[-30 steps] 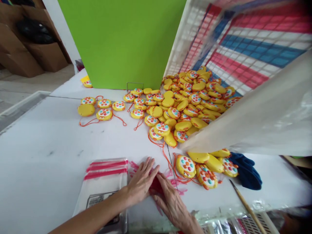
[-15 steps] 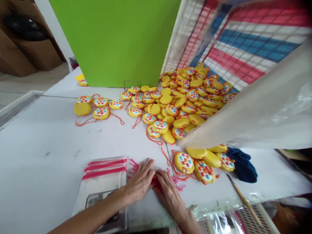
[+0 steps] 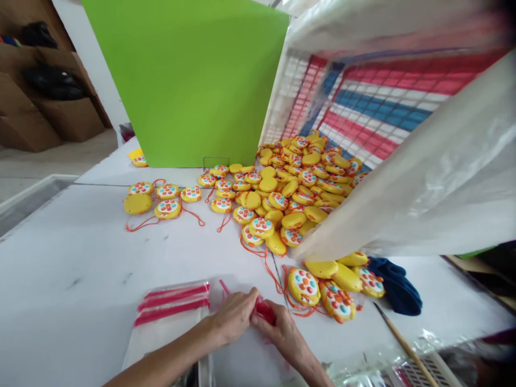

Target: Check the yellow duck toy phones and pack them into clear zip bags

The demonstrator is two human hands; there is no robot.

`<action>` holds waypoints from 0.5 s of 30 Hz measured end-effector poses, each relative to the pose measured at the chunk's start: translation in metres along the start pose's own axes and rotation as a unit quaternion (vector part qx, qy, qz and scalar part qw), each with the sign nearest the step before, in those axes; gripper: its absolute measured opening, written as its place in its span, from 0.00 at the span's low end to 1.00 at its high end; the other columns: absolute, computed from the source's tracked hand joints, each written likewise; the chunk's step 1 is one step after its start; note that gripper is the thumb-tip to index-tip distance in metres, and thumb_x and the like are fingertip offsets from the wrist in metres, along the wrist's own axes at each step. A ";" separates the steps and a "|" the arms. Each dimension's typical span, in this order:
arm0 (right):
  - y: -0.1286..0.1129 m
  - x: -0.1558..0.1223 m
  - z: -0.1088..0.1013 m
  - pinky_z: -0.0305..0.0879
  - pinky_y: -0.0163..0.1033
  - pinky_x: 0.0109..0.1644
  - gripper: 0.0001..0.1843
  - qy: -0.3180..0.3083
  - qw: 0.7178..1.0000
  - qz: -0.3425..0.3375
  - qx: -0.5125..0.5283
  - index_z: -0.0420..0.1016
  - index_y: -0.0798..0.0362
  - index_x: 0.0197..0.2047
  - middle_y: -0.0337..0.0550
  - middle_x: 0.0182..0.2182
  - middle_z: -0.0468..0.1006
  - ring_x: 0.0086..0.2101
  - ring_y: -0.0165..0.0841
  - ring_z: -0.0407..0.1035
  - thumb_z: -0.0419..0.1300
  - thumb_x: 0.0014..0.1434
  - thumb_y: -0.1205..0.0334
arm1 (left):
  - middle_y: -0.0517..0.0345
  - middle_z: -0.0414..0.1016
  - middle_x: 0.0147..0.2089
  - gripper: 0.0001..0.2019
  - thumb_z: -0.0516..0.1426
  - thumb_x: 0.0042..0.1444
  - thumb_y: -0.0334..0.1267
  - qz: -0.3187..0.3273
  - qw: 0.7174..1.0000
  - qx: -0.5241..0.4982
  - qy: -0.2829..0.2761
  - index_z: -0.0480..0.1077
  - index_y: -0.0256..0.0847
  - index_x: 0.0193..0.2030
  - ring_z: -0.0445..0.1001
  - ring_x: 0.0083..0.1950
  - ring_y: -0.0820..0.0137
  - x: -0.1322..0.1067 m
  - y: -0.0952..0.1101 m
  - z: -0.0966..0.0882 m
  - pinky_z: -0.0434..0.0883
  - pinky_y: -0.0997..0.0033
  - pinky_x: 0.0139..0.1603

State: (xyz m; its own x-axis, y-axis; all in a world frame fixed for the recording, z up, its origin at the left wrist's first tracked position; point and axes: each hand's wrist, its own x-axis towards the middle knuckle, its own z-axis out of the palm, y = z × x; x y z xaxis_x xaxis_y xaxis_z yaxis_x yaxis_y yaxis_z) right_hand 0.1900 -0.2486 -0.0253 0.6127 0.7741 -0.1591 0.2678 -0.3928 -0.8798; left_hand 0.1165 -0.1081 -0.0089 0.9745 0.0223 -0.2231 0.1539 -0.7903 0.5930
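My right hand (image 3: 284,330) is closed round a crumpled, shiny red piece (image 3: 266,312), seemingly thin plastic; its exact kind is not clear. Beside it, my left hand (image 3: 236,317) has its fingers pinched together at the left edge of the red piece. Both hands are just above the table's near side, fingertips touching. Thin pink strips (image 3: 224,286) stick out behind the left hand, and others lie partly hidden below the hands. To the left is a stack of clear bags with pink-red bands (image 3: 173,304), partly covered by my left forearm.
Yellow toys with coloured dots and orange cords (image 3: 304,287) lie right of my hands, below a large heap (image 3: 278,201). A dark blue cloth (image 3: 397,285) and a wooden-handled brush (image 3: 403,344) are at the right. A green panel (image 3: 189,80) and white plastic sheeting (image 3: 423,177) rise behind.
My hands have gone from pressing flat over the pink strips to lifted and closed, with the red piece showing between them. The view has tilted up slightly.
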 end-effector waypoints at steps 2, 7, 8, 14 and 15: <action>-0.005 0.003 0.003 0.45 0.31 0.22 0.20 0.003 0.995 0.015 0.098 0.62 0.55 0.21 0.31 0.16 0.54 0.20 0.24 0.47 0.61 0.48 0.48 | 0.47 0.73 0.36 0.11 0.47 0.55 0.32 -0.013 1.000 -0.024 0.008 0.64 0.36 0.44 0.72 0.39 0.60 -0.003 -0.001 0.002 0.66 0.67 0.37; -0.009 0.004 0.021 0.47 0.32 0.23 0.24 0.114 0.971 0.020 0.209 0.56 0.53 0.17 0.31 0.16 0.50 0.20 0.24 0.45 0.58 0.50 0.46 | 0.49 0.72 0.31 0.13 0.42 0.58 0.32 -0.045 0.991 -0.120 0.041 0.65 0.36 0.40 0.70 0.32 0.64 -0.006 0.006 0.005 0.64 0.67 0.35; -0.009 0.003 0.024 0.50 0.32 0.24 0.23 0.131 0.967 0.019 0.216 0.57 0.53 0.17 0.31 0.17 0.51 0.21 0.25 0.47 0.57 0.51 0.46 | 0.50 0.71 0.30 0.13 0.41 0.58 0.33 -0.043 0.987 -0.146 0.045 0.66 0.36 0.38 0.70 0.32 0.65 -0.006 0.008 0.005 0.64 0.69 0.35; -0.016 0.000 0.039 0.62 0.35 0.32 0.14 0.213 0.873 0.116 0.423 0.71 0.55 0.26 0.37 0.20 0.67 0.26 0.31 0.64 0.65 0.44 0.52 | 0.66 0.55 0.18 0.18 0.35 0.61 0.40 -0.066 0.954 -0.293 0.023 0.63 0.39 0.31 0.57 0.18 0.74 -0.008 0.022 0.016 0.58 0.75 0.21; -0.018 0.001 0.040 0.62 0.35 0.30 0.14 0.231 0.841 0.130 0.471 0.70 0.55 0.24 0.36 0.19 0.67 0.24 0.30 0.64 0.66 0.43 0.54 | 0.68 0.51 0.16 0.19 0.35 0.61 0.41 -0.075 0.950 -0.304 0.016 0.62 0.39 0.31 0.53 0.16 0.75 -0.009 0.023 0.019 0.55 0.75 0.19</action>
State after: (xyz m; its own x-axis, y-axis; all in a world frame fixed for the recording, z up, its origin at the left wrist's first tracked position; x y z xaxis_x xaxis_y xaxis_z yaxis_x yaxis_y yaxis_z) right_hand 0.1563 -0.2208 -0.0280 0.8409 0.3623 -0.4020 -0.4957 0.2173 -0.8409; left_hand 0.1080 -0.1383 -0.0077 0.9373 0.1319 -0.3225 0.3473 -0.2778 0.8957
